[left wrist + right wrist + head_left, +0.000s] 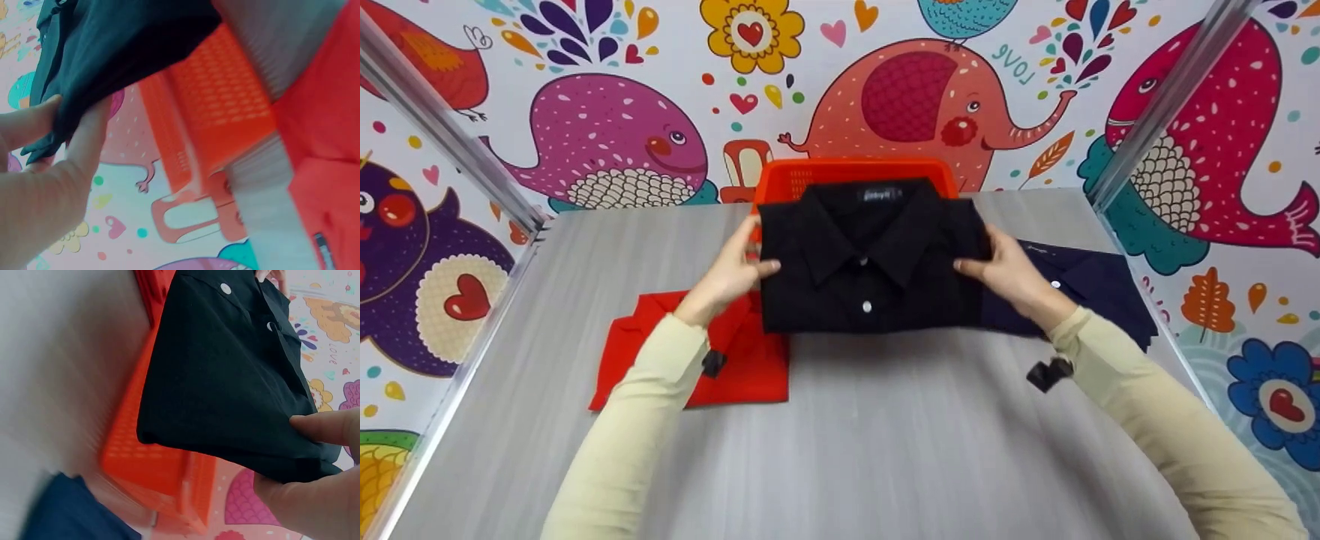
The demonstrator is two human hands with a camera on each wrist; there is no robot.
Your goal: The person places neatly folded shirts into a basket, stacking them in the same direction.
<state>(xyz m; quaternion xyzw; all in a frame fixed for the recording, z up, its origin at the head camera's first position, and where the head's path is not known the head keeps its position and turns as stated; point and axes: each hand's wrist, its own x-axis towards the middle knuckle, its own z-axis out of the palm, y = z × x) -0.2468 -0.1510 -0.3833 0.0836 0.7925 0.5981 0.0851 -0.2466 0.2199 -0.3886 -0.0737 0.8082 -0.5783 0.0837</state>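
Observation:
A folded black shirt (877,292) with a collar and white buttons is held up in front of the orange basket (780,172). My left hand (733,270) pinches its left edge, thumb on the front; in the left wrist view the fingers pass behind the black cloth (112,50). At the opposite edge my right hand (1011,271) grips the shirt the same way, thumb on top, as the right wrist view shows on the cloth (225,382). The shirt hides most of the basket in the head view.
On the grey table (855,450) a folded red shirt (742,367) lies at the left, partly under my left forearm. A folded navy shirt (1102,292) lies at the right, partly hidden by my right hand. Patterned walls (757,105) and metal posts (1170,105) enclose the table.

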